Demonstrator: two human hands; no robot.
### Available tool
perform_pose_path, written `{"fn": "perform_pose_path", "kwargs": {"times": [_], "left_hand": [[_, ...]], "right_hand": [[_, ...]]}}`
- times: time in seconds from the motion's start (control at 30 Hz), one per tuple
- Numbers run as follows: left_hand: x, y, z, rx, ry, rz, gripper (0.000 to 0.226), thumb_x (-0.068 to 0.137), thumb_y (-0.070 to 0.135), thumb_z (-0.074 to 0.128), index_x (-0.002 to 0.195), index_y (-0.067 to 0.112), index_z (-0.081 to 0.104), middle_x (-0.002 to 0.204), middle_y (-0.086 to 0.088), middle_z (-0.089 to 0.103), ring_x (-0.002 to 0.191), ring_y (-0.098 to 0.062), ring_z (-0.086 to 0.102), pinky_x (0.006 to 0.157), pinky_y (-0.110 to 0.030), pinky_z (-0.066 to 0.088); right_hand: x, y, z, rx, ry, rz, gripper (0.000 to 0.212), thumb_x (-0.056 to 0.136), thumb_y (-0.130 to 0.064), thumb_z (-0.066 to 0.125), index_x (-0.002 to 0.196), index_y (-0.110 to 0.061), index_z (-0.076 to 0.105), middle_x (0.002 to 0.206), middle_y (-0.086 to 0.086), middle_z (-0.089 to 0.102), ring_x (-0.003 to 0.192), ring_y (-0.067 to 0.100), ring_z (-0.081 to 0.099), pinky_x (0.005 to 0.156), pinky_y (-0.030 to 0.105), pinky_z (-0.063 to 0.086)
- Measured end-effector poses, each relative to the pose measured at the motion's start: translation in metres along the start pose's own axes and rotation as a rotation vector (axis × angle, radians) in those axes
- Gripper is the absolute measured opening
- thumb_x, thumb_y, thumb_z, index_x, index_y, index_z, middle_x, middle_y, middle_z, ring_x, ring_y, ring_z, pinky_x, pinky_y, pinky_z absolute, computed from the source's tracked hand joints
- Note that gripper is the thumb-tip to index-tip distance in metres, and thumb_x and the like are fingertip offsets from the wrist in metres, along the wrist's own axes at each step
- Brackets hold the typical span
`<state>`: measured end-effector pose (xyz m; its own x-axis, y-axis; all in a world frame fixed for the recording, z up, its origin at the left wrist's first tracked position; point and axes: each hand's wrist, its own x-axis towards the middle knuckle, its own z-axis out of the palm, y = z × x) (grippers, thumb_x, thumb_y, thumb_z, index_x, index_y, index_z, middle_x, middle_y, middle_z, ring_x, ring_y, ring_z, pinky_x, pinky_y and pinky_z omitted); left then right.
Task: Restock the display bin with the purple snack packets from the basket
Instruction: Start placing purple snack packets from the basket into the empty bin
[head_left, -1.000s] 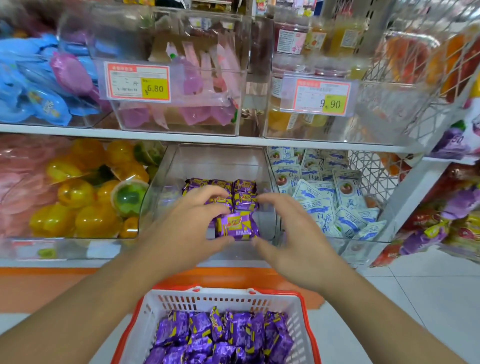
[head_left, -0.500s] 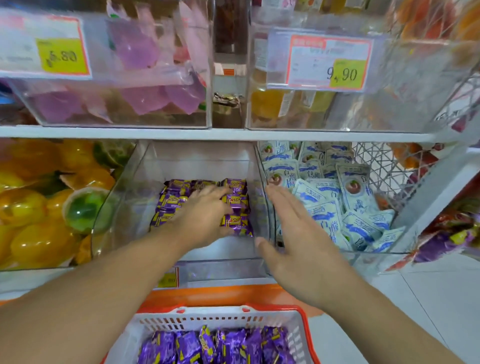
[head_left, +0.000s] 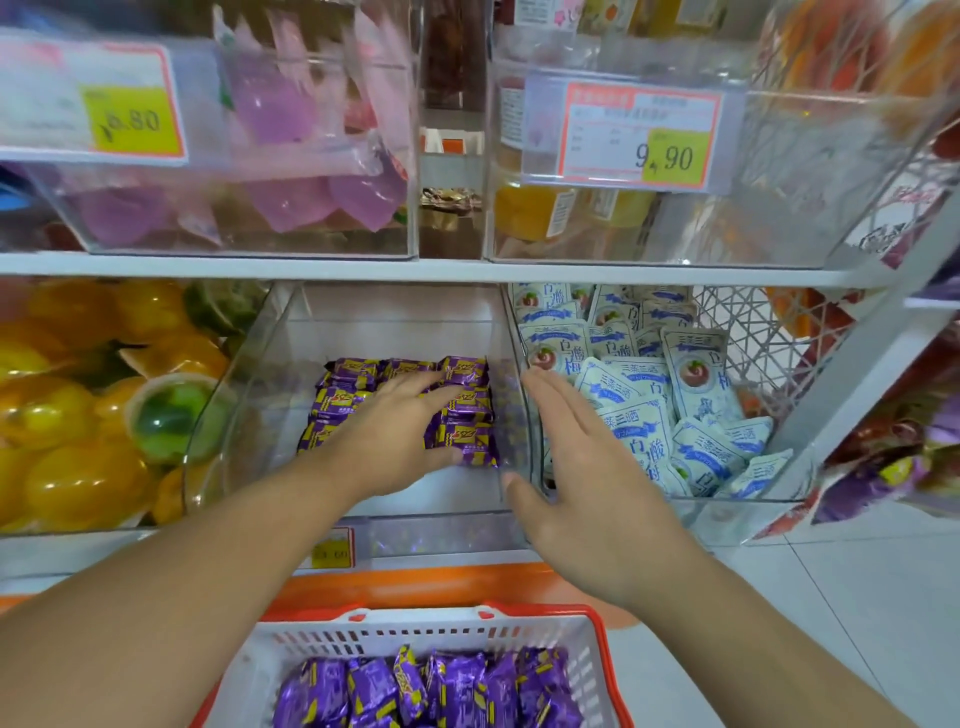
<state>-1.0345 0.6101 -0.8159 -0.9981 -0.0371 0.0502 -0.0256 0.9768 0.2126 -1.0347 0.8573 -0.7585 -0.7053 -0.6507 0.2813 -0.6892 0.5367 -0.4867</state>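
L hand lies inside the clear display bin, fingers straight and spread, pressing flat on the purple snack packets stacked at the bin's back-right. Bin's left half and front strip of floor are bare, so room to slide packets toward 9 and 6 o'clock. R hand is open, fingers straight and together, at 3 o'clock of the L hand, along the bin's right wall, thumb near the front lip; can't tell if it touches the wall. More purple packets sit in the white basket w/ orange rim at 6 o'clock, below the shelf edge.

Writing: packets show yellow lettering, too blurred to read. Price tag at 1 o'clock reads 9.90; tag at 11 o'clock ends in .80. Small yellow tag on the bin's front, unreadable. White-blue sachets in the next bin at 3 o'clock carry Chinese characters. Yellow and green jelly cups at 9 o'clock.
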Motion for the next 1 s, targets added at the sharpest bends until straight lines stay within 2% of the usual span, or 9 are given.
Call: {"fn": "perform_pose_path", "kwargs": {"times": [0.2, 0.33, 0.4, 0.53, 0.67, 0.73, 0.8, 0.9, 1.0], "left_hand": [[-0.071, 0.017, -0.030, -0.147, 0.259, 0.033, 0.042, 0.099, 0.037, 0.063, 0.138, 0.022, 0.063, 0.148, 0.001, 0.051, 0.132, -0.024, 0.051, 0.113, -0.036, 0.040], [-0.152, 0.042, -0.041, -0.122, 0.395, 0.122, 0.032, 0.099, 0.031, 0.055, 0.127, 0.020, 0.067, 0.142, 0.001, 0.052, 0.120, -0.021, 0.057, 0.101, -0.036, 0.049], [-0.191, 0.050, -0.034, -0.120, 0.379, 0.116, 0.031, 0.098, 0.031, 0.056, 0.125, 0.020, 0.066, 0.136, 0.002, 0.053, 0.115, -0.019, 0.058, 0.100, -0.035, 0.048], [-0.246, 0.037, 0.009, -0.069, 0.203, -0.010, 0.035, 0.093, 0.035, 0.050, 0.117, 0.015, 0.066, 0.121, -0.005, 0.058, 0.108, -0.026, 0.060, 0.096, -0.036, 0.047], [-0.286, 0.002, 0.061, -0.070, -0.002, -0.302, 0.054, 0.089, 0.041, 0.045, 0.131, 0.011, 0.062, 0.134, -0.014, 0.054, 0.115, -0.037, 0.060, 0.100, -0.044, 0.052], [-0.302, -0.012, 0.079, -0.030, -0.118, -0.434, 0.069, 0.092, 0.050, 0.043, 0.147, 0.010, 0.049, 0.152, -0.017, 0.042, 0.132, -0.041, 0.049, 0.108, -0.049, 0.044], [-0.312, -0.024, 0.096, -0.007, -0.238, -0.534, 0.079, 0.097, 0.053, 0.049, 0.160, 0.015, 0.023, 0.163, -0.015, 0.020, 0.147, -0.038, 0.028, 0.117, -0.049, 0.033], [-0.316, -0.036, 0.116, -0.092, -0.373, -0.585, 0.091, 0.099, 0.060, 0.044, 0.162, 0.023, -0.010, 0.170, -0.008, -0.007, 0.157, -0.031, 0.001, 0.125, -0.051, 0.018], [-0.315, -0.035, 0.128, -0.195, -0.531, -0.583, 0.095, 0.099, 0.066, 0.041, 0.158, 0.032, -0.026, 0.163, -0.003, -0.040, 0.153, -0.027, -0.029, 0.128, -0.050, 0.005]], "right_hand": [[-0.011, -0.016, -0.008, 0.012, 0.051, -0.013, 0.076, 0.090, -0.029, 0.059, 0.160, -0.013, 0.034, 0.165, -0.001, 0.032, 0.154, 0.009, 0.021, 0.121, 0.009, 0.006], [-0.033, -0.042, -0.007, 0.015, 0.067, -0.087, 0.066, 0.086, -0.026, 0.059, 0.149, -0.009, 0.048, 0.148, 0.006, 0.052, 0.140, 0.020, 0.044, 0.121, 0.021, 0.026], [-0.048, -0.056, 0.001, 0.024, 0.012, -0.107, 0.060, 0.086, -0.026, 0.058, 0.143, -0.009, 0.053, 0.140, 0.007, 0.056, 0.133, 0.023, 0.049, 0.116, 0.032, 0.037], [-0.077, -0.065, 0.036, -0.013, -0.166, -0.084, 0.048, 0.090, -0.026, 0.058, 0.134, -0.009, 0.060, 0.133, 0.010, 0.062, 0.126, 0.029, 0.055, 0.109, 0.037, 0.043], [-0.100, -0.052, 0.081, -0.094, -0.409, -0.025, 0.043, 0.093, -0.023, 0.059, 0.134, -0.012, 0.059, 0.133, 0.010, 0.062, 0.126, 0.032, 0.055, 0.105, 0.040, 0.046], [-0.113, -0.041, 0.102, -0.131, -0.498, 0.018, 0.043, 0.094, -0.021, 0.058, 0.137, -0.013, 0.059, 0.134, 0.010, 0.061, 0.128, 0.031, 0.054, 0.104, 0.039, 0.047], [-0.127, -0.029, 0.124, -0.164, -0.588, 0.046, 0.045, 0.094, -0.021, 0.056, 0.139, -0.014, 0.057, 0.133, 0.011, 0.060, 0.128, 0.031, 0.055, 0.103, 0.038, 0.047], [-0.146, -0.018, 0.157, -0.206, -0.780, 0.062, 0.049, 0.096, -0.027, 0.057, 0.144, -0.017, 0.050, 0.137, 0.009, 0.055, 0.130, 0.031, 0.052, 0.104, 0.044, 0.049], [-0.163, -0.016, 0.187, -0.206, -0.955, 0.018, 0.054, 0.098, -0.030, 0.060, 0.149, -0.021, 0.045, 0.140, 0.006, 0.050, 0.131, 0.029, 0.050, 0.103, 0.047, 0.050]]}}
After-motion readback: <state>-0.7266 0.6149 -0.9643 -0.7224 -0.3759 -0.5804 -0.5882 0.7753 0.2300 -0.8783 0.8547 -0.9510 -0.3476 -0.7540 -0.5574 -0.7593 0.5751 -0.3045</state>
